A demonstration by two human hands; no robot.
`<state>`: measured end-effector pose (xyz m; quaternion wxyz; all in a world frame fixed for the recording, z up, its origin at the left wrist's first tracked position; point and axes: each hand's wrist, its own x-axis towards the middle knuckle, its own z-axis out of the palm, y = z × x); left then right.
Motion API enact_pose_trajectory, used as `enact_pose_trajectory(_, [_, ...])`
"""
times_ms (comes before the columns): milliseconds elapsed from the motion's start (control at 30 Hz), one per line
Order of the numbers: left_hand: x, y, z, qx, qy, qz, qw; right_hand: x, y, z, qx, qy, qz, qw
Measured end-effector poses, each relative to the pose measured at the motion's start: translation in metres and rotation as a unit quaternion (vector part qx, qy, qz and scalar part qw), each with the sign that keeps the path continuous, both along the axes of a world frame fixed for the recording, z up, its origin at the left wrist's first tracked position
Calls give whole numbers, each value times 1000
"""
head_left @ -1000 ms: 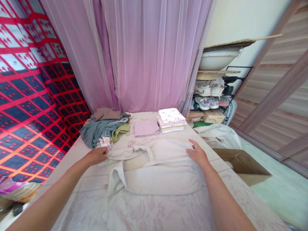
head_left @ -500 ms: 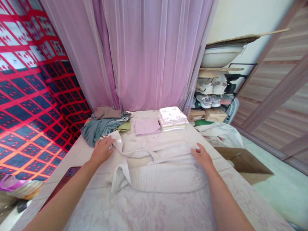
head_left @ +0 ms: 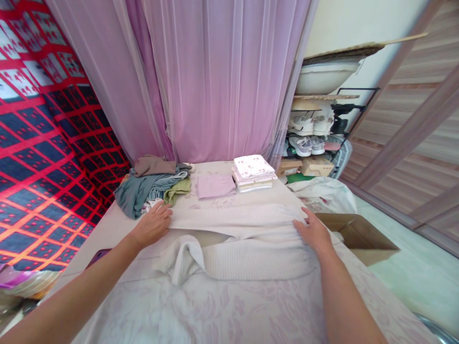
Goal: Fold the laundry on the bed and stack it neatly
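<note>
A cream ribbed knit garment [head_left: 251,258] lies spread across the bed, with two long parts pointing left. Its far part is stretched straight between my hands; the near part curls up at its left end. My left hand [head_left: 154,223] is closed on the left end of the far part, beside the heap of clothes. At the garment's right end, my right hand [head_left: 313,231] grips the far corner, its fingertips partly sunk in the fabric. Whether the garment is trousers or a top, I cannot tell.
Heaped clothes [head_left: 143,186] lie at the back left. A folded lilac cloth [head_left: 216,186] and a folded stack [head_left: 254,172] sit near the curtain [head_left: 215,95]. A phone [head_left: 96,257] is by my left forearm. Right of the bed stand a cardboard box [head_left: 358,234] and a shoe rack [head_left: 311,129].
The garment's far part has been pulled flat and straight, its folded left end with the tag no longer showing. My right hand has shifted slightly right. The view has turned a little.
</note>
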<state>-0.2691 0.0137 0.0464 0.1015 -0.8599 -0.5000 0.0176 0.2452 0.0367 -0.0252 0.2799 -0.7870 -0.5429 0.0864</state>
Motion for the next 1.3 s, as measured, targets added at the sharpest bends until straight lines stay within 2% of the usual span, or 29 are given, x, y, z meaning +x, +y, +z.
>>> enact_pose_trajectory(67, [-4,-14,-2,-35,19,0,999,7,3,-2,-52,9,14,999])
enact_pose_trajectory(167, [-11,-20,-4,-87,35,93,991,12,12,-5,-83,23,31,996])
enact_pose_trajectory(267, [-19,-7,-4,-121,-4,195,973,13,29,-4,-66,43,36,996])
enact_pose_trajectory(367, [-24,12,-7,-109,-47,254,960,11,46,-2,-57,57,48,996])
enact_pose_trajectory(433, [-25,21,-12,-97,-40,278,955,10,51,-2,-58,61,61,995])
enact_pose_trajectory(533, [-25,31,-16,-127,-11,282,951,8,51,-2,-46,90,94,990])
enact_pose_trajectory(633, [-26,37,-11,-146,2,268,952,8,47,-2,-18,145,119,982])
enact_pose_trajectory(733, [-25,41,0,-102,-13,297,949,5,45,1,16,167,103,980])
enact_pose_trajectory(867, [-17,39,5,13,-48,352,935,-10,47,4,34,99,17,994])
enact_pose_trajectory(1000, [-3,25,-13,52,-77,306,947,-23,42,4,5,45,27,999])
enact_pose_trajectory(1133, [12,-11,-32,44,-201,181,962,-13,18,0,62,29,58,996])
enact_pose_trajectory(1200, [18,-33,-36,-14,-268,126,955,-2,0,-6,59,63,88,992])
enact_pose_trajectory(1300, [28,-61,-37,-152,-341,96,922,14,-28,-15,34,108,172,979])
